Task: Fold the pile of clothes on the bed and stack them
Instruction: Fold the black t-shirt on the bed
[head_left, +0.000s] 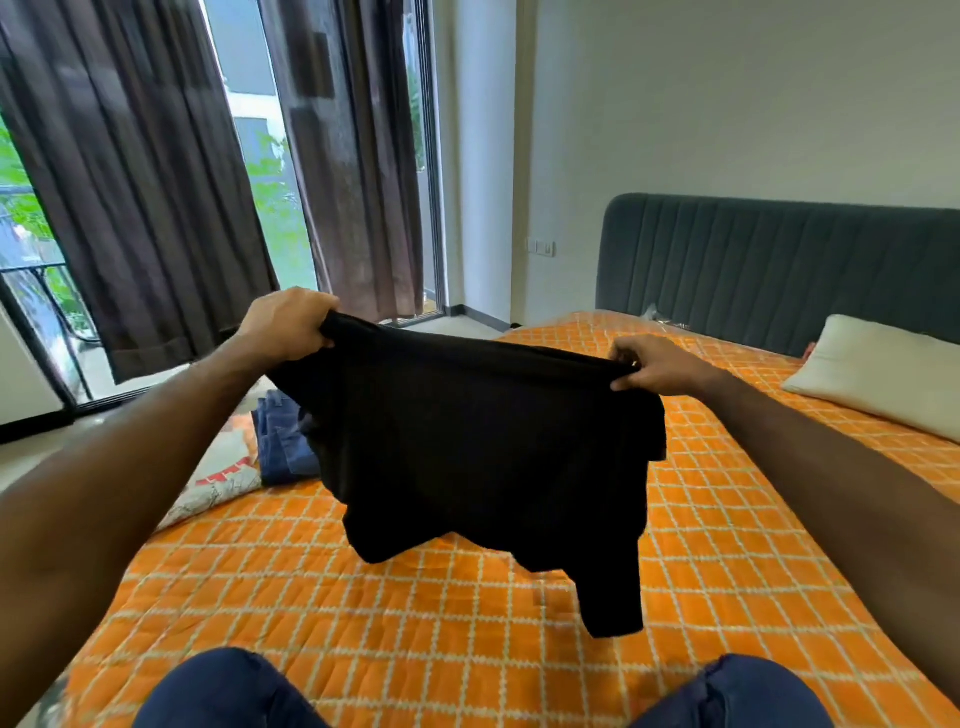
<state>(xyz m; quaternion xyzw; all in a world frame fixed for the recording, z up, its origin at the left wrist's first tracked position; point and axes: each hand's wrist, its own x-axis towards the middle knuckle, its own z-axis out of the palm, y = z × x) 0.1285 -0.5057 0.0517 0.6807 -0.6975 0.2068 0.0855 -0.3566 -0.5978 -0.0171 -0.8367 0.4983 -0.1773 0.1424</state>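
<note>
Both hands (288, 325) gripping black garment (483, 447)

Bright window (260, 156) daylight, wide-angle bending at edges

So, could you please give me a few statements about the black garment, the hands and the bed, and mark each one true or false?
1. Both hands grip the black garment along its top edge. True: the left hand and the right hand each hold one end.
2. The garment lies flat on the bed. False: it hangs in the air above the orange bedspread.
3. Folded jeans lie on the bed, behind the garment on the left. True.
4. The pillow sits on top of the jeans. False: it lies apart, near the headboard on the right.
5. The bedspread is plain blue. False: it is orange with a pale grid.
</note>
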